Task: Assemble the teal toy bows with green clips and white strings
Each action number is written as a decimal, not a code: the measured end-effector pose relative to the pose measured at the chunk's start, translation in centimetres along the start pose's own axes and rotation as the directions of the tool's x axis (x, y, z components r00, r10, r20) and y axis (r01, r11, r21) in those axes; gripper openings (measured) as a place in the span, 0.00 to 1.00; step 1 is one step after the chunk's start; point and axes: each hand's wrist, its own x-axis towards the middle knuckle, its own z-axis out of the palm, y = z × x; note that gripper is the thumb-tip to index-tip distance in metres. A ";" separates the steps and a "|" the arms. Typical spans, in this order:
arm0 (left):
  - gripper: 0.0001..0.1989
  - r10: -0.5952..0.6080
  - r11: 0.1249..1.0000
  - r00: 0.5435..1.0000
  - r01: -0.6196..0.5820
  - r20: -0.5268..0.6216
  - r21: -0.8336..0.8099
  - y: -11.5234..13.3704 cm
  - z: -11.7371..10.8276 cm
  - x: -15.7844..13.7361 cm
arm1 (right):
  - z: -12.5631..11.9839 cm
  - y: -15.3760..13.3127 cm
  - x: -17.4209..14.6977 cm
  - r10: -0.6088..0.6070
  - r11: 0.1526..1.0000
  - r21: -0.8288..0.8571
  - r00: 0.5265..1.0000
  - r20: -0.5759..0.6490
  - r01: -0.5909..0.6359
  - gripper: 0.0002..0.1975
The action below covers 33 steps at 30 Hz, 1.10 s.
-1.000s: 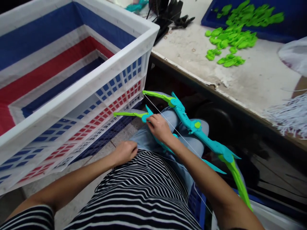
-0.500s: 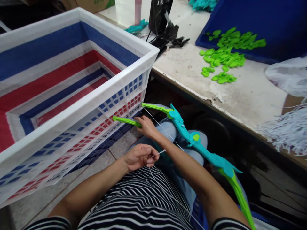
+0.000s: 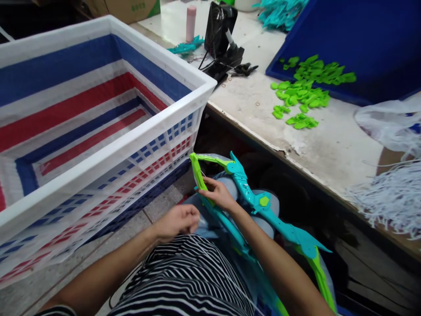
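Two toy bows lie over my lap. The turquoise bow with green limbs [image 3: 274, 215] farther from me rests across my knees. A second bow [image 3: 226, 224], partly hidden by my right forearm, lies nearer my body. My right hand [image 3: 217, 193] is closed around its green limb, whose tip meets the tip of the first bow. My left hand [image 3: 180, 221] is closed in a pinch beside it, apart from the bows. A white string [image 3: 210, 259] runs from near its fingers down over the striped shirt; the string's end is blurred.
At left stands a large white crate [image 3: 158, 118] lined with striped cloth. On the worktable [image 3: 250, 105] are green plastic pieces [image 3: 302, 94], a blue tray [image 3: 378, 74], a small black fan [image 3: 219, 30], a pink bottle [image 3: 190, 24], turquoise parts [image 3: 279, 13] and white strings [image 3: 394, 197].
My right hand has turned the second bow's green limb upward, bringing its tip to the first bow's tip. My left hand has moved left and slightly down.
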 end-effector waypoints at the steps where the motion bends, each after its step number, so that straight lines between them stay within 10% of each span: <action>1: 0.23 0.090 0.994 0.991 -0.096 -0.095 -0.054 1.0 -0.3 0.3 | -0.1 0.1 -0.2 0.014 1.000 0.026 1.000 -0.015 -0.014 0.30; 8: 0.19 0.434 0.881 0.783 -0.471 -0.445 0.029 6.7 -0.3 4.4 | -0.1 0.1 -1.0 0.031 0.997 0.078 0.999 -0.026 -0.028 0.28; 21: 0.10 0.593 0.805 0.682 -0.509 -0.428 0.304 7.9 -0.4 5.9 | 0.0 0.3 -0.9 0.012 0.999 0.041 1.000 -0.027 -0.011 0.28; 27: 0.14 0.574 0.819 0.746 -0.523 -0.337 0.236 8.2 -0.4 6.3 | 0.1 1.0 -1.2 -0.049 0.997 -0.057 0.998 -0.038 0.047 0.28; 33: 0.24 0.478 0.878 0.828 -0.459 -0.292 0.136 8.8 -1.5 5.9 | 0.1 -1.8 -1.1 -0.389 0.828 -0.467 0.918 -0.075 0.312 0.16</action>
